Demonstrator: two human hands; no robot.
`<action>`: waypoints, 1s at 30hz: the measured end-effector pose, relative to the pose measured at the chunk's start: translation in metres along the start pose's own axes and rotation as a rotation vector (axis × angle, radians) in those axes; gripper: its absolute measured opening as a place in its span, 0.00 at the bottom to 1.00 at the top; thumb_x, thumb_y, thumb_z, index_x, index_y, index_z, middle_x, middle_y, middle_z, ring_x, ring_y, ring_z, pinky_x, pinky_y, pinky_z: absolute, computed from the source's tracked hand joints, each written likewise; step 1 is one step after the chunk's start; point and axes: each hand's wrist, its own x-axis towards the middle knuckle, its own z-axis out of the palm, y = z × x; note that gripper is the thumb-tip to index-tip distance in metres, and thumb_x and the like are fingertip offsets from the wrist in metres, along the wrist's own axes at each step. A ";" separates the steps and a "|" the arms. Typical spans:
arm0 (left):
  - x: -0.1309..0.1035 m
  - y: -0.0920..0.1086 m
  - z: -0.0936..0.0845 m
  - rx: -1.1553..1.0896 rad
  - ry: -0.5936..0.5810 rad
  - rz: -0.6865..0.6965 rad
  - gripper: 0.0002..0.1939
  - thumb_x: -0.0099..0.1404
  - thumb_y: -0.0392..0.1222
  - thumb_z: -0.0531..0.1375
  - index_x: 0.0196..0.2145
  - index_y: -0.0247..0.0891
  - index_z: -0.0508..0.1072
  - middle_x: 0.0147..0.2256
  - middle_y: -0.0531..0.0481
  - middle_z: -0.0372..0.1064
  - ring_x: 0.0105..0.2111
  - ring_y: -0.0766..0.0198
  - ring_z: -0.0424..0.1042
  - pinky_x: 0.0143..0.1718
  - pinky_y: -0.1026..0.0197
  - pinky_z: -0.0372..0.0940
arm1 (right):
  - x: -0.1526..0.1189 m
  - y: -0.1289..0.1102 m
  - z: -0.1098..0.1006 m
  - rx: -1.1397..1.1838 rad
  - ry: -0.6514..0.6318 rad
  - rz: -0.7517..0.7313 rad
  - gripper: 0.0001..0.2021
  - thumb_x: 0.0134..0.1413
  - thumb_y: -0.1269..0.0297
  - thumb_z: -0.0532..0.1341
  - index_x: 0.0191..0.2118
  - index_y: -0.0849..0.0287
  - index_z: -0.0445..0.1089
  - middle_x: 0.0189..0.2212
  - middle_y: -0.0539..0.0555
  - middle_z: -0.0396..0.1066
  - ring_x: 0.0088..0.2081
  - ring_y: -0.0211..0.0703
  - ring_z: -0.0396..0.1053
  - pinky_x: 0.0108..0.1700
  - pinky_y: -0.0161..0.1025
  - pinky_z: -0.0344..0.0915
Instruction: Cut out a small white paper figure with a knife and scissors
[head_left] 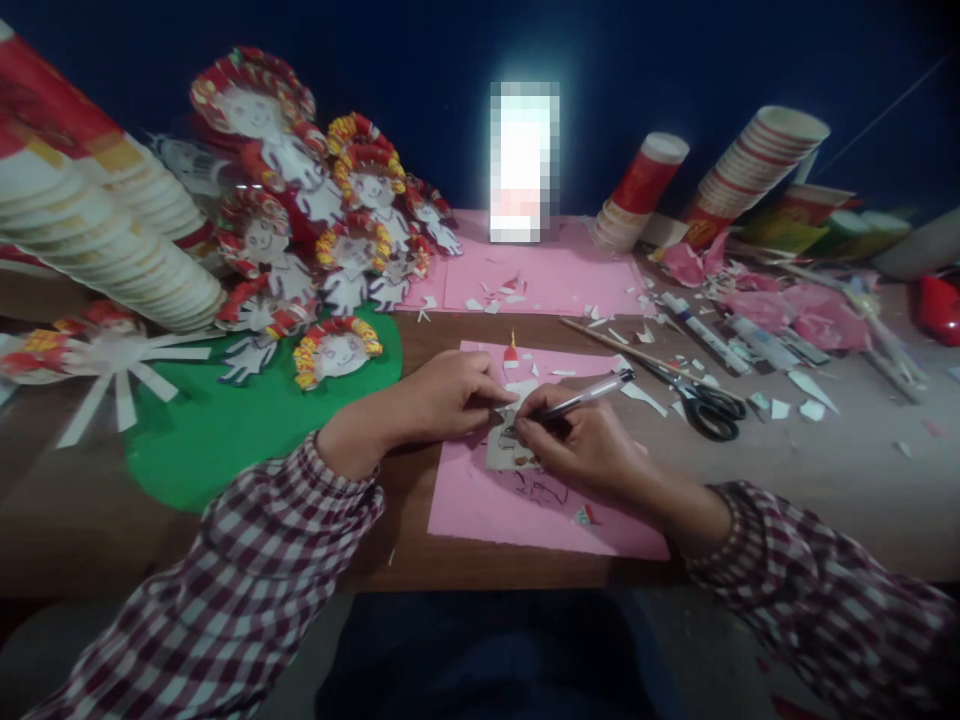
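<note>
My right hand (574, 435) is closed around a pen (589, 393), its tip down on a small whitish piece of paper (510, 452). Dark drawn lines show on that piece, partly hidden by my fingers. With its index finger stretched over the piece's upper part, my left hand (450, 395) holds it down, the other fingers curled. Beneath lies a pink sheet (465, 505) with dark pen marks near its middle. A red and yellow paper scrap (511, 355) rests on the sheet's upper part, and another coloured scrap (586, 515) lies at the lower right.
Paper-cup figures with drawn faces (341, 355) crowd the left, some over a green sheet (180, 455). Stacked paper cups (112, 220) lean at far left; more stacks (757, 165) stand back right. Black-handled scissors (712, 412), markers (705, 335) and scraps lie right. A blurred bright screen (525, 160) stands behind.
</note>
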 end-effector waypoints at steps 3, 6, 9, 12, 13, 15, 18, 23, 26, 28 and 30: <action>0.000 -0.001 0.000 0.001 0.005 0.020 0.15 0.58 0.30 0.58 0.40 0.41 0.79 0.34 0.49 0.69 0.36 0.64 0.67 0.38 0.62 0.59 | 0.000 -0.001 0.000 -0.005 0.001 -0.011 0.05 0.58 0.65 0.59 0.33 0.60 0.69 0.23 0.48 0.67 0.24 0.34 0.64 0.26 0.33 0.61; 0.000 -0.001 0.000 0.013 0.011 0.032 0.15 0.58 0.30 0.58 0.39 0.42 0.79 0.33 0.50 0.69 0.35 0.64 0.67 0.38 0.62 0.59 | 0.001 -0.002 0.000 -0.001 0.000 -0.011 0.05 0.58 0.65 0.58 0.33 0.60 0.69 0.23 0.49 0.68 0.24 0.35 0.64 0.26 0.32 0.61; 0.000 0.000 -0.001 0.018 0.010 0.023 0.15 0.58 0.30 0.57 0.39 0.42 0.79 0.33 0.50 0.68 0.35 0.64 0.67 0.37 0.62 0.59 | 0.000 -0.002 0.000 0.000 0.004 0.000 0.05 0.58 0.65 0.58 0.32 0.60 0.69 0.23 0.49 0.68 0.24 0.34 0.64 0.26 0.32 0.60; 0.000 0.001 -0.001 0.029 -0.005 0.010 0.15 0.58 0.30 0.57 0.38 0.41 0.79 0.33 0.50 0.68 0.35 0.64 0.66 0.37 0.62 0.59 | 0.000 -0.001 0.000 -0.002 0.013 0.002 0.05 0.58 0.65 0.59 0.33 0.60 0.69 0.23 0.49 0.68 0.23 0.34 0.64 0.26 0.32 0.61; 0.000 0.002 -0.002 0.031 -0.009 0.007 0.14 0.58 0.30 0.57 0.38 0.41 0.79 0.33 0.50 0.68 0.35 0.64 0.66 0.37 0.62 0.59 | 0.000 -0.001 0.001 -0.002 0.013 0.002 0.05 0.58 0.65 0.59 0.33 0.60 0.69 0.23 0.49 0.68 0.24 0.34 0.64 0.26 0.32 0.61; 0.000 0.002 -0.001 0.030 -0.015 0.006 0.14 0.58 0.30 0.57 0.37 0.41 0.80 0.33 0.49 0.67 0.35 0.64 0.66 0.37 0.62 0.59 | 0.000 -0.001 0.001 -0.004 0.009 0.004 0.05 0.58 0.65 0.59 0.33 0.60 0.69 0.24 0.49 0.69 0.24 0.35 0.65 0.26 0.32 0.61; 0.001 0.001 -0.001 0.024 -0.017 0.011 0.14 0.58 0.30 0.57 0.36 0.40 0.80 0.33 0.49 0.67 0.34 0.64 0.66 0.37 0.62 0.59 | 0.000 -0.001 0.000 -0.016 0.008 0.003 0.05 0.58 0.66 0.59 0.33 0.60 0.69 0.24 0.49 0.69 0.25 0.35 0.65 0.27 0.33 0.62; 0.000 0.000 0.000 0.013 -0.009 0.016 0.14 0.59 0.31 0.56 0.36 0.41 0.79 0.34 0.49 0.68 0.35 0.64 0.66 0.38 0.62 0.59 | 0.000 0.000 0.000 -0.007 0.005 -0.021 0.04 0.58 0.66 0.59 0.34 0.60 0.69 0.25 0.49 0.69 0.25 0.35 0.66 0.28 0.33 0.62; 0.000 0.001 -0.001 0.016 -0.007 0.009 0.13 0.58 0.31 0.56 0.35 0.41 0.79 0.33 0.50 0.67 0.35 0.64 0.66 0.38 0.62 0.58 | 0.000 0.000 0.001 0.002 0.007 -0.022 0.04 0.57 0.67 0.60 0.34 0.60 0.69 0.25 0.49 0.70 0.25 0.35 0.66 0.28 0.33 0.62; 0.000 0.002 -0.002 0.022 -0.010 0.001 0.14 0.58 0.30 0.57 0.36 0.41 0.79 0.33 0.50 0.67 0.35 0.64 0.66 0.37 0.62 0.58 | 0.000 0.000 0.001 0.001 0.015 -0.018 0.04 0.57 0.67 0.59 0.33 0.60 0.69 0.25 0.49 0.70 0.25 0.34 0.66 0.28 0.33 0.62; 0.000 0.003 -0.002 0.022 -0.016 -0.005 0.14 0.58 0.30 0.56 0.36 0.41 0.80 0.32 0.50 0.67 0.35 0.64 0.66 0.38 0.62 0.58 | 0.000 0.000 0.001 -0.002 0.014 -0.014 0.04 0.57 0.67 0.59 0.34 0.60 0.70 0.25 0.49 0.70 0.25 0.34 0.65 0.28 0.33 0.63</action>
